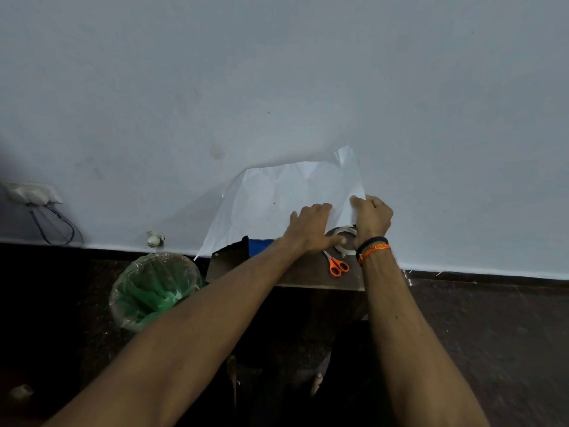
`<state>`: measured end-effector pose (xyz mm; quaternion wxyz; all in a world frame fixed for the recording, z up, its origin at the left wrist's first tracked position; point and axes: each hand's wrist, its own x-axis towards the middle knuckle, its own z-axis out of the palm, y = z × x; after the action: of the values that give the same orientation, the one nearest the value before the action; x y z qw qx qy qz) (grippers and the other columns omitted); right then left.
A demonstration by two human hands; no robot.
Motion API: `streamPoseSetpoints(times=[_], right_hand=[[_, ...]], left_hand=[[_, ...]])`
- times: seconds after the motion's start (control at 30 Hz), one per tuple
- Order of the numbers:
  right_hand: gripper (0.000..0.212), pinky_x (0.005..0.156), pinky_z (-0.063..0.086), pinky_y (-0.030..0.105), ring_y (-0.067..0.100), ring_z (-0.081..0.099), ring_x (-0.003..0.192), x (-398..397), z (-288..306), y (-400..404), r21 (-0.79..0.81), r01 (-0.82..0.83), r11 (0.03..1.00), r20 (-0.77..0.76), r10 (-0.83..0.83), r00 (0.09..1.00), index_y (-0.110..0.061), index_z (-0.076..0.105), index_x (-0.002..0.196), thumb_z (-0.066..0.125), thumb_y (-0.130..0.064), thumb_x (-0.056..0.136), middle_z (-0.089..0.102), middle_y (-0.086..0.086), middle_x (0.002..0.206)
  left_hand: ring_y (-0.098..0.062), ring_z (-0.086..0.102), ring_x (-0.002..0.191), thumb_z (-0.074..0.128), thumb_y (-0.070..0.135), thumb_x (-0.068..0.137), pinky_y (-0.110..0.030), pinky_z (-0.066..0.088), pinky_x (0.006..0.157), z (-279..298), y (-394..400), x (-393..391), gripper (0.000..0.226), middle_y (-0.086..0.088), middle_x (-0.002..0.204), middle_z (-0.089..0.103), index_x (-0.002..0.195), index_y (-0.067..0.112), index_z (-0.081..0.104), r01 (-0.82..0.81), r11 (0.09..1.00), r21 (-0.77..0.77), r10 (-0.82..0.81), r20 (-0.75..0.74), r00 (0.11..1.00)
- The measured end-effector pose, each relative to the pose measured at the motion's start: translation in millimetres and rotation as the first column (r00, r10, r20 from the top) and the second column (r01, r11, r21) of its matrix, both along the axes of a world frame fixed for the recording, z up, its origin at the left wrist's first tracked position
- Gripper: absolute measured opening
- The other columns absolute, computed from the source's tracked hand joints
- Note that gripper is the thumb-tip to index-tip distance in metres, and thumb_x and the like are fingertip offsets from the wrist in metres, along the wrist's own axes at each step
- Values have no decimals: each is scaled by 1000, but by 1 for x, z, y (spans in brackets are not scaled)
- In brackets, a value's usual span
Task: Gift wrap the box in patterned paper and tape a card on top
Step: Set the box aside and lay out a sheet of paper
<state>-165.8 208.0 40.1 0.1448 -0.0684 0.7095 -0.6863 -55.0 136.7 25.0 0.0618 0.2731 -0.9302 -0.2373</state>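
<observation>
A large sheet of wrapping paper (271, 198), its white back toward me, stands up against the wall over a small brown table (308, 274). A blue strip (260, 243) shows under its lower edge; I cannot tell whether it is the box. My left hand (311, 226) lies flat on the paper with fingers spread. My right hand (371, 215) pinches the paper's right edge. A roll of clear tape (345, 238) sits on the table between my hands, partly hidden. Orange-handled scissors (337, 265) lie in front of it. No card is visible.
A bin lined with a green bag (154, 289) stands on the dark floor left of the table. A wall socket with a looping cable (34, 195) is at far left. The pale wall rises directly behind the table.
</observation>
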Motion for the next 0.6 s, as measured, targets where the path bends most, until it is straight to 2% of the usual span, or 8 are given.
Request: streamPoseSetpoints(times=[0.1,0.17,0.27,0.33,0.37,0.43,0.5,0.6], right_hand=[[15,68,57,34,22,60,72,-1,-5,-5,-39,-56,998,25,57,998,-15,65,68,72,-9,80,65,-1,73],[13,71,60,38,24,67,77,-1,-9,-7,-97,-69,993,61,75,995,-16,69,71,72,-15,84,70,1,77],[25,60,59,32,20,71,69,3,-16,-10,-280,48,959,237,20,971,-6,71,91,56,-25,99,74,10,85],[24,51,52,27,22,68,62,16,-29,-13,-299,171,939,370,-52,928,2,69,99,49,-13,97,71,18,83],[22,50,51,26,24,66,61,26,-40,-13,-251,193,949,375,-88,923,2,68,96,48,-7,94,69,19,82],[21,62,53,30,27,68,77,49,-67,-12,-30,110,994,189,-102,977,-1,69,98,49,-5,93,71,16,89],[24,82,53,34,26,67,96,77,-89,-13,180,-50,982,-55,61,997,-7,69,110,56,-8,89,73,9,102],[48,90,48,25,17,60,112,113,-108,-24,302,-307,903,-199,374,906,-13,57,128,68,-26,82,63,4,125]], left_hand=[[-34,51,126,54,35,100,-57,35,108,2,-5,1,45,-10,135,59,139,14,53,-96,995,31,98,-71,993],[-33,59,110,48,23,99,-55,42,100,5,-11,4,26,-8,113,68,116,13,66,-115,987,114,128,-109,986],[-25,59,79,39,31,108,-38,44,74,16,-15,7,40,-3,76,59,74,15,53,-156,941,300,211,-161,964],[-18,50,66,36,38,109,-32,36,62,24,-15,7,48,-1,68,51,67,16,43,-191,900,391,273,-166,947],[-17,50,68,35,39,110,-32,35,62,26,-15,6,48,-1,70,52,69,15,45,-197,886,420,289,-166,943],[-21,56,83,32,40,110,-31,39,73,29,-13,5,45,-4,87,61,90,11,61,-179,869,461,283,-166,945],[-28,58,111,31,40,110,-33,40,89,30,-10,3,47,-13,121,64,129,8,61,-174,851,496,287,-161,944],[-34,45,137,29,40,111,-39,36,110,31,-5,-1,51,-14,152,48,150,11,45,-185,827,531,303,-144,942]])
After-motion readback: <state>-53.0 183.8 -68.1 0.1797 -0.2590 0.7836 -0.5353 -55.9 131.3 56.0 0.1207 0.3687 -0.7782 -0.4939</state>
